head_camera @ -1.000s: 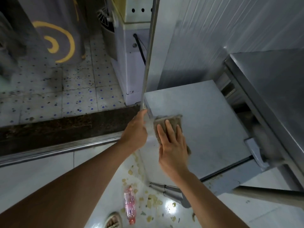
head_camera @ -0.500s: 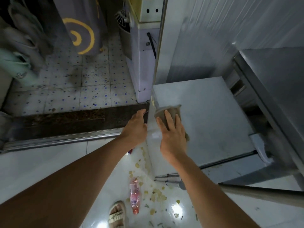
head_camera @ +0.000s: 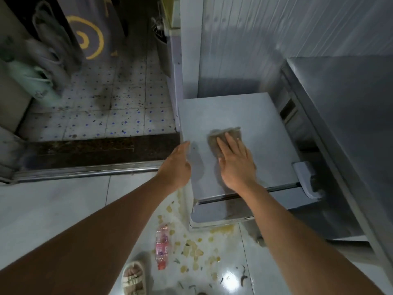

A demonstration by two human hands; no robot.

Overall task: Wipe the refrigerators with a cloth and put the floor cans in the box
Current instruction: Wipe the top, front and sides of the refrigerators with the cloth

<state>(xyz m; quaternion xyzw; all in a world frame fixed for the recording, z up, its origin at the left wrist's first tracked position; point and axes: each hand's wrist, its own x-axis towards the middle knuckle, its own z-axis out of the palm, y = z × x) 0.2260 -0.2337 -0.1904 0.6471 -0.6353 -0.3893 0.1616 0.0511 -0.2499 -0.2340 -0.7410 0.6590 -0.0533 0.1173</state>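
Note:
A small grey refrigerator [head_camera: 251,116] stands below me against the wall, and I look down on its flat top. A brown-grey cloth [head_camera: 221,136] lies on that top. My right hand [head_camera: 235,162] presses flat on the cloth with straight fingers. At the top's left edge rests my left hand [head_camera: 177,167], fingers extended along the side. A pink plastic bottle [head_camera: 162,245] lies on the white floor below the refrigerator's front.
A steel counter [head_camera: 348,116] stands to the right. Yellowish scraps [head_camera: 192,250] litter the glossy floor near my sandalled foot [head_camera: 134,277]. A metal door rail [head_camera: 85,173] crosses left; beyond it are dotted tiles [head_camera: 106,107], bags [head_camera: 40,67] and a white appliance [head_camera: 175,67].
My right hand has slid the cloth from the top's left front corner toward its middle. The left hand stays at the left edge. My view shifted right and closer.

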